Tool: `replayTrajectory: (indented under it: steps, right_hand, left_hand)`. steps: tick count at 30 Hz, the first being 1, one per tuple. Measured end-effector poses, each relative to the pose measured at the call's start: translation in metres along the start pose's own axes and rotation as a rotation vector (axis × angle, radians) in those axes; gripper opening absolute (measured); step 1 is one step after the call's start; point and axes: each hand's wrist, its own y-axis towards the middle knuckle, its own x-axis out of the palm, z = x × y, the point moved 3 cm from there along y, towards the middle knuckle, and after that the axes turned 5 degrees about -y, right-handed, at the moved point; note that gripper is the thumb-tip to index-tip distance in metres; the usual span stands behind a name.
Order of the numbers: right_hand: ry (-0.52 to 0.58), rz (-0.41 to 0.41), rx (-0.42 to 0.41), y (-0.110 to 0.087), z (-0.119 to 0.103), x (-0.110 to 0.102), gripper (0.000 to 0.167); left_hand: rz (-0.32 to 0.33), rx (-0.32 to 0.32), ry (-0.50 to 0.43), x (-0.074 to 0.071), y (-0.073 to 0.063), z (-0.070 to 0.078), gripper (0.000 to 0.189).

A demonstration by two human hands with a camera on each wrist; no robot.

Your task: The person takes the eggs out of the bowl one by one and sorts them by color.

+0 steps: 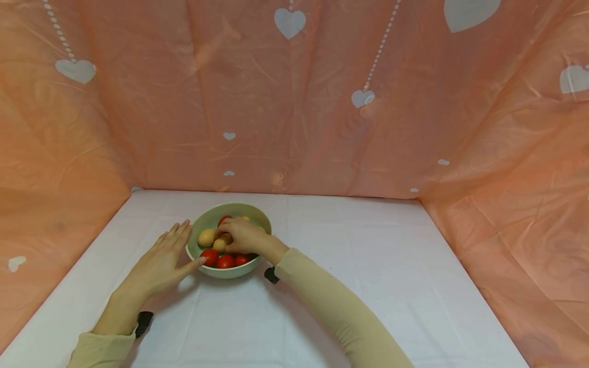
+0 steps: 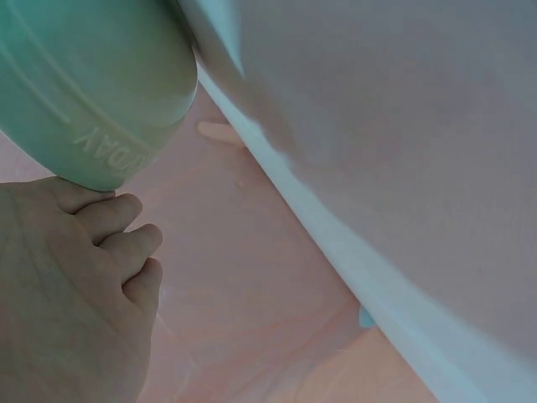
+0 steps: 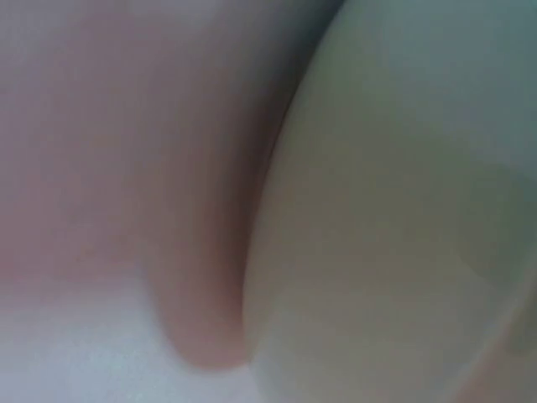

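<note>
A pale green bowl (image 1: 230, 273) stands on the white table, holding several red tomatoes (image 1: 225, 261) and several tan, egg-shaped things, one of them (image 1: 207, 237) at the left. My left hand (image 1: 161, 263) lies against the bowl's left side with fingers extended, its thumb at the near rim. From the left wrist, the bowl's outer wall (image 2: 101, 101) shows raised lettering beside my fingers (image 2: 130, 252). Reaching in over the right rim, my right hand (image 1: 244, 235) curls its fingers and thumb round a tan egg-shaped thing (image 1: 220, 246), partly hidden by the fingers. The right wrist view shows mostly blurred bowl wall (image 3: 377, 210).
The white cloth-covered table (image 1: 368, 276) extends right of and in front of the bowl. Orange-pink curtains (image 1: 294, 112) with white hearts enclose its back and sides. A black band part (image 1: 271, 275) shows below the right wrist.
</note>
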Motion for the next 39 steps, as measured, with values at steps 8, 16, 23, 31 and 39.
replayTrajectory:
  steps: [8,16,23,31,39]
  right_hand:
    - [-0.015,0.014,-0.016,-0.001,0.000,0.000,0.038]
    - [-0.031,0.066,-0.032,-0.004,0.000,-0.003,0.038]
    - [0.018,0.098,-0.014,-0.010,-0.001,-0.009,0.042]
    - [0.122,0.165,0.027,-0.023,0.001,-0.020,0.039]
    - [0.343,0.321,0.049,-0.044,0.012,-0.029,0.041]
  left_hand:
    - [0.005,0.004,0.004,0.000,0.000,0.000,0.097]
    - [-0.003,0.010,0.011,-0.002,0.002,0.002,0.097]
    - [-0.027,0.003,-0.016,-0.003,0.002,0.000,0.098]
    - [-0.030,0.017,-0.036,-0.002,0.006,-0.003,0.098]
    - [-0.014,0.036,-0.039,-0.002,0.012,-0.004,0.096]
